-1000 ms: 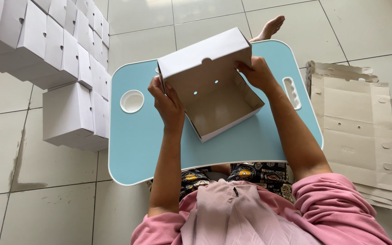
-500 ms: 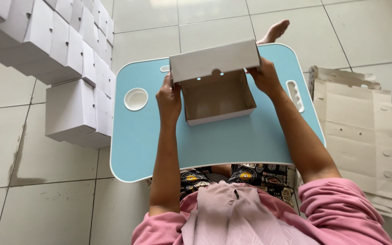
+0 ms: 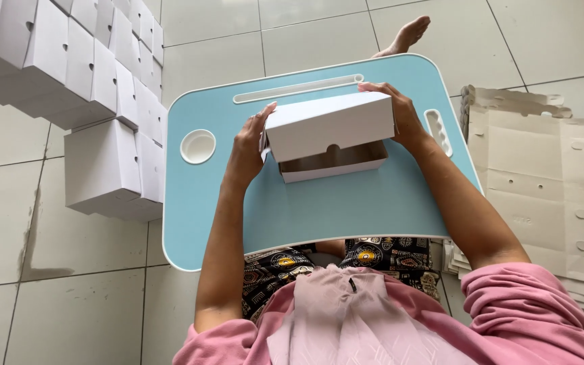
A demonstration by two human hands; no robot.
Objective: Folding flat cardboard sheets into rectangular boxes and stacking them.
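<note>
both hands (left hand [image 3: 248,145] at 9 o'clock, right hand [image 3: 400,115] at 3) are gripping the light, crushable white cardboard box [image 3: 329,132] by its side walls, lid half-closing.

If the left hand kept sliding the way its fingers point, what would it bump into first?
The left hand grips the side of the white box, fingers pointing up the blue lap table. Going straight on, it would probably first reach the long slot near the table's far edge, though depth is hard to judge.
</note>
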